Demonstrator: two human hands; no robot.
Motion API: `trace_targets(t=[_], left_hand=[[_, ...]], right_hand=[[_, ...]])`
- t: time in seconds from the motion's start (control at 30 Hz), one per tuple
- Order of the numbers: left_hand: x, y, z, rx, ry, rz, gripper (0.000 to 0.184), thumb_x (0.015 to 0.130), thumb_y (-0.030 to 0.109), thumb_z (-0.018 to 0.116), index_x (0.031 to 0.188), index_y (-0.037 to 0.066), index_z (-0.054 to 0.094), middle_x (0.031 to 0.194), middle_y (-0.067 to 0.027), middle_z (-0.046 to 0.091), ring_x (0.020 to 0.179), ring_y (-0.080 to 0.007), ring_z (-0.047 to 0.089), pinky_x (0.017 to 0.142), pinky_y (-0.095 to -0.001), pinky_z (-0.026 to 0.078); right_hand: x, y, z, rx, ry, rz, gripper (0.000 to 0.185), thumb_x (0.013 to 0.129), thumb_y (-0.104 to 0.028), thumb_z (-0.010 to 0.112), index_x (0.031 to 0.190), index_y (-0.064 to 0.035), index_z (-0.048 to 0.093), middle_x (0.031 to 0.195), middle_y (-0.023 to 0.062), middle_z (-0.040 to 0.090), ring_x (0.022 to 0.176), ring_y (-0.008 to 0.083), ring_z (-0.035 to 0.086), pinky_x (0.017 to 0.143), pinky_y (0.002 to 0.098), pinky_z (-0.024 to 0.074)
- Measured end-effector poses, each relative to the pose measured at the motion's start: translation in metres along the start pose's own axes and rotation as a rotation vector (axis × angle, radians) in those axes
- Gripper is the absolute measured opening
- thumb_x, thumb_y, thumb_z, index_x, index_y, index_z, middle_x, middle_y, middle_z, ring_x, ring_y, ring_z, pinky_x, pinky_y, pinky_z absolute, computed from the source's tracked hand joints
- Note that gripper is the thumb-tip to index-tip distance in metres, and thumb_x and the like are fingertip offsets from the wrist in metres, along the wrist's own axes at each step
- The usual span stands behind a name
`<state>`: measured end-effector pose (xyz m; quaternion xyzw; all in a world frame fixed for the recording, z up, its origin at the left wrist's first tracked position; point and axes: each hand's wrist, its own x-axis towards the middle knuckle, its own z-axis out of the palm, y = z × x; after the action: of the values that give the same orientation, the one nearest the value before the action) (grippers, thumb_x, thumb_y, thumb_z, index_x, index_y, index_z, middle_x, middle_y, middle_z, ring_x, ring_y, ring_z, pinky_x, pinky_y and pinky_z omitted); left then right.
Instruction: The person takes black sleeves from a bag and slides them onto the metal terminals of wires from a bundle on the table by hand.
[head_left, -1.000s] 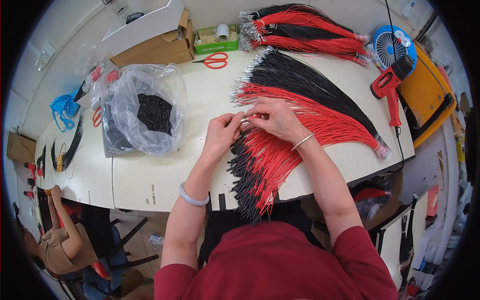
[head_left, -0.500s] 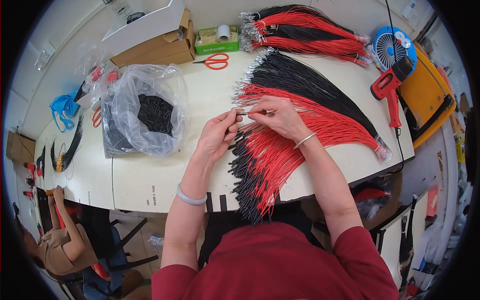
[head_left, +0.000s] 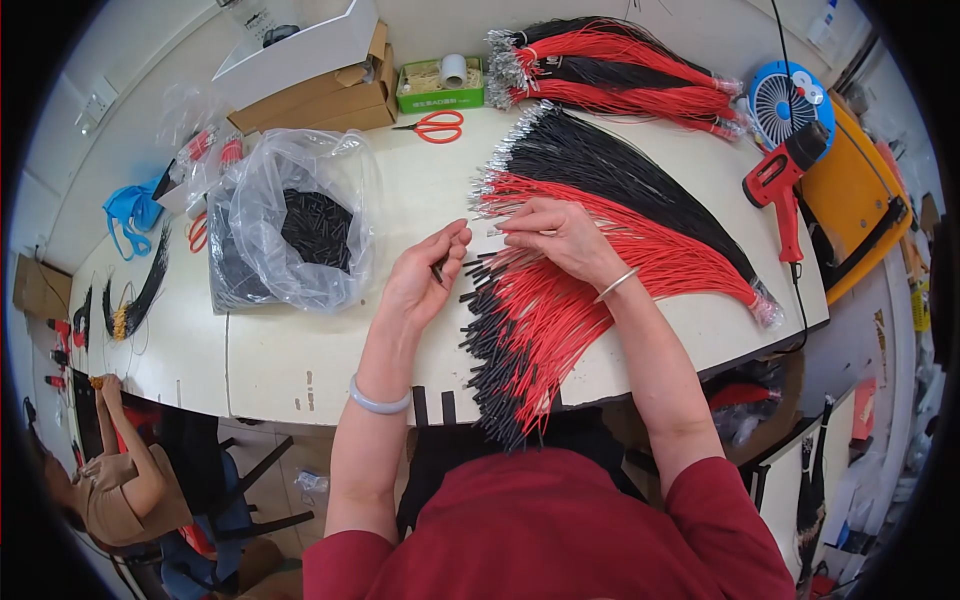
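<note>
My left hand is curled above the table, with a short black sleeve showing against its palm. To its right, the thumb and fingers of my right hand pinch a wire; a small metal end pokes out on the left. Beneath that hand fans a bundle of red wires, many tipped with black sleeves. Black wires with silvery terminals lie behind them. Left of my hands, a clear plastic bag holds loose black sleeves.
Behind lie orange-handled scissors, a green box with a white roll, and tied wire bundles. A red heat gun and blue fan stand at right. Another person works at far left.
My hands have drawn apart: the left has shifted slightly left and down from the wire end. The right still pinches the wire. The whole view has shifted slightly.
</note>
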<state>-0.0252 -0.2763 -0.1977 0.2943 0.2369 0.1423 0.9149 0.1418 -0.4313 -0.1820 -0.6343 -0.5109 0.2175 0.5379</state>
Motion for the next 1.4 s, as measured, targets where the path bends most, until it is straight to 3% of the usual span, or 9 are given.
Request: trace_targets(t=[0.2, 0.37, 0.53, 1.07, 1.4], left_hand=[[0.004, -0.007, -0.007, 0.074, -0.128, -0.023, 0.033, 0.102, 0.005, 0.051, 0.133, -0.007, 0.047, 0.101, -0.0096, 0.061, 0.07, -0.006, 0.051, 0.052, -0.0144, 0.041], [-0.008, -0.008, 0.026, 0.134, 0.027, 0.0, 0.029, 0.103, 0.009, 0.052, 0.128, -0.006, 0.05, 0.099, -0.0081, 0.061, 0.066, -0.0046, 0.048, 0.049, -0.0145, 0.038], [-0.004, -0.012, 0.015, 0.199, -0.036, 0.031, 0.024, 0.102, 0.012, 0.055, 0.119, -0.005, 0.055, 0.096, -0.0071, 0.061, 0.065, -0.0035, 0.047, 0.048, -0.0146, 0.036], [-0.003, -0.017, 0.016, 0.299, 0.007, 0.057, 0.021, 0.1, 0.017, 0.062, 0.104, -0.003, 0.061, 0.086, -0.0048, 0.06, 0.059, -0.0029, 0.044, 0.044, -0.0154, 0.032], [-0.004, -0.021, 0.021, 0.468, 0.098, 0.139, 0.023, 0.1, 0.022, 0.063, 0.096, -0.001, 0.064, 0.076, -0.0014, 0.058, 0.053, -0.0025, 0.039, 0.043, -0.0156, 0.029]], right_hand=[[0.002, 0.0, 0.009, -0.108, 0.049, -0.061, 0.012, 0.087, -0.008, 0.071, 0.095, 0.0006, 0.074, 0.083, 0.0031, 0.064, 0.068, 0.0121, 0.052, 0.063, 0.0241, 0.0427], [0.0, -0.011, 0.011, -0.074, 0.068, 0.017, 0.01, 0.086, -0.007, 0.07, 0.092, -0.0001, 0.072, 0.083, 0.0016, 0.063, 0.065, 0.0101, 0.048, 0.059, 0.0228, 0.0395], [0.0, -0.006, 0.015, -0.075, 0.062, 0.011, 0.008, 0.086, -0.009, 0.069, 0.089, -0.0012, 0.07, 0.081, 0.0004, 0.061, 0.063, 0.0086, 0.045, 0.056, 0.022, 0.0369], [0.0, -0.005, 0.016, -0.063, 0.058, 0.054, 0.01, 0.085, -0.012, 0.071, 0.086, -0.0016, 0.07, 0.077, 0.0006, 0.061, 0.063, 0.0094, 0.046, 0.057, 0.0227, 0.0381], [0.0, 0.003, 0.016, -0.093, 0.081, 0.061, 0.01, 0.077, -0.011, 0.07, 0.081, -0.0024, 0.071, 0.075, 0.0026, 0.064, 0.061, 0.0155, 0.052, 0.057, 0.029, 0.0435]])
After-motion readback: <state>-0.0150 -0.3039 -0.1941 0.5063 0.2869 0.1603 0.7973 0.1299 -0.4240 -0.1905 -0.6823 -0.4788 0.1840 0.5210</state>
